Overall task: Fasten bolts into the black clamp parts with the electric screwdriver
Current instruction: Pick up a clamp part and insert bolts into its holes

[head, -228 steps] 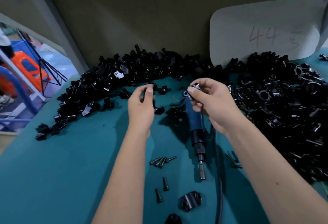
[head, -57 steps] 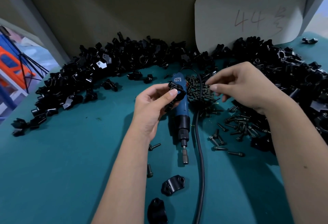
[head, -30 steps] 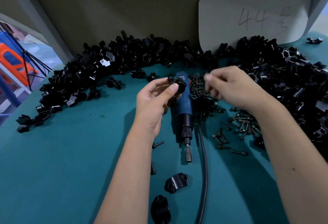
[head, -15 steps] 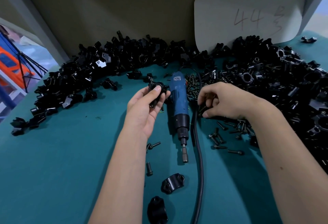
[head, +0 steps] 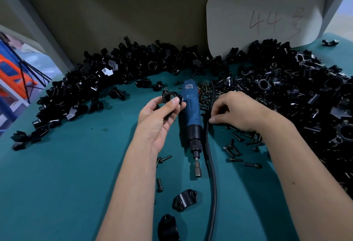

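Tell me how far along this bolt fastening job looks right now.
Early to midway, at a guess. Assembled-looking clamps sit in the right pile. In hand: the left hand holds one clamp, while the right hand reaches into the loose bolts. The electric screwdriver lies untouched on the table. Left: a big pile of parts along the back.
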{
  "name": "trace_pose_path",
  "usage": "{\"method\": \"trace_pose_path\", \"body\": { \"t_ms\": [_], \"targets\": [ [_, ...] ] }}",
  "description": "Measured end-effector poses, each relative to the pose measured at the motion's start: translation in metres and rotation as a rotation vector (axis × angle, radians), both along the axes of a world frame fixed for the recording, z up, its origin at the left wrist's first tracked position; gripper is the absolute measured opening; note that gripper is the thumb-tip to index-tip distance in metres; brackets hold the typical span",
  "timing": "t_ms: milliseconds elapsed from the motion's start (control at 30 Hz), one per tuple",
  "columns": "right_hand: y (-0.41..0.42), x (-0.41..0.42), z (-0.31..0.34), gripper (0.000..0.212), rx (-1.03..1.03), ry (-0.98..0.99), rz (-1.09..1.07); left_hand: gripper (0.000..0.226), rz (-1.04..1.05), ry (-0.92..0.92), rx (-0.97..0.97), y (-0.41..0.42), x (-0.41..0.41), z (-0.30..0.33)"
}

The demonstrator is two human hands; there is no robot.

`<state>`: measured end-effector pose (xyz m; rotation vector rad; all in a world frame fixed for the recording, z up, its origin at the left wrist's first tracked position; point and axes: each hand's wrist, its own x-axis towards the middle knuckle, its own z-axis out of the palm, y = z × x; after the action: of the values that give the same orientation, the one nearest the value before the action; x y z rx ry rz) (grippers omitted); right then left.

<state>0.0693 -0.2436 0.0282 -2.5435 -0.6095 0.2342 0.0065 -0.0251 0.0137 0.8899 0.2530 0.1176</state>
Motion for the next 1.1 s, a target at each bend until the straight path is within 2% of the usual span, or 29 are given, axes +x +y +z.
{"method": "trace_pose_path", "body": {
  "t_ms": [100,167,267,333,467,600,767,867,1000,1100],
  "targets": [
    [-0.005,-0.002,0.002,0.018,0.117,-0.087,-0.092,0.046,-0.013,0.001,0.005,0.001,-0.001,0.001],
    [-0.005,-0.002,0.006,0.016,0.359,-0.138,-0.151,0.047,-0.035,-0.008,0.021,0.001,-0.001,0.002],
    [0.01,-0.005,0.014,0.014,0.81,-0.01,-0.147,0.051,-0.078,-0.025,0.064,-0.001,-0.002,0.004],
    [0.024,-0.009,0.015,0.012,0.932,0.042,-0.104,0.05,-0.098,-0.04,0.094,-0.002,-0.003,0.004],
    [0.038,-0.013,0.01,0.011,0.929,0.007,-0.046,0.047,-0.149,-0.064,0.135,-0.004,-0.005,0.004],
    [0.042,-0.014,0.006,0.012,0.891,-0.025,-0.076,0.046,-0.2,-0.081,0.129,-0.002,-0.005,0.005],
    [0.044,-0.016,0.007,0.011,0.998,-0.082,-0.105,0.045,-0.22,-0.092,0.144,-0.002,-0.006,0.005],
    [0.044,-0.017,0.007,0.013,0.911,-0.103,-0.062,0.041,-0.227,-0.087,0.143,-0.002,-0.006,0.005],
    [0.045,-0.021,0.008,0.024,0.872,-0.035,-0.052,0.046,-0.223,-0.077,0.138,-0.001,-0.007,0.005],
    [0.047,-0.024,0.01,0.03,1.012,0.1,-0.061,0.053,-0.263,-0.078,0.086,-0.001,-0.007,0.006]
  ]
}}
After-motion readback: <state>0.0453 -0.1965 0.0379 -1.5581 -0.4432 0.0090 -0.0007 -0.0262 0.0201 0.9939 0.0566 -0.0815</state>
